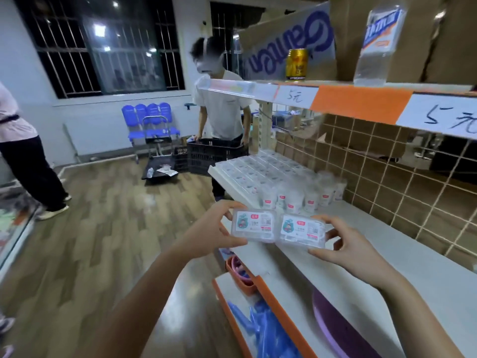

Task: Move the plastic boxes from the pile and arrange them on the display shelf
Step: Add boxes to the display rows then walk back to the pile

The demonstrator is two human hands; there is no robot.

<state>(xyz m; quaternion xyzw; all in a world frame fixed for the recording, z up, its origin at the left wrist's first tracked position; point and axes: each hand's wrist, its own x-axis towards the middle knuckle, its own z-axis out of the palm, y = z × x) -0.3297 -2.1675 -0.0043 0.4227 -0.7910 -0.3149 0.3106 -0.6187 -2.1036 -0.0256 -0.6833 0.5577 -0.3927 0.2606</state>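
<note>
I hold two clear plastic boxes side by side above the front edge of the white display shelf. My left hand grips the left box with thumb below and fingers over its far edge. My right hand grips the right box at its right end. Both boxes show blue-and-white labels and touch each other. Further back on the same shelf lie rows of similar clear boxes and several round clear tubs.
A person in a white shirt holds a black crate at the shelf's far end. Another person stands at the left. An upper shelf carries a gold can and a clear bottle. A lower shelf holds blue and orange items.
</note>
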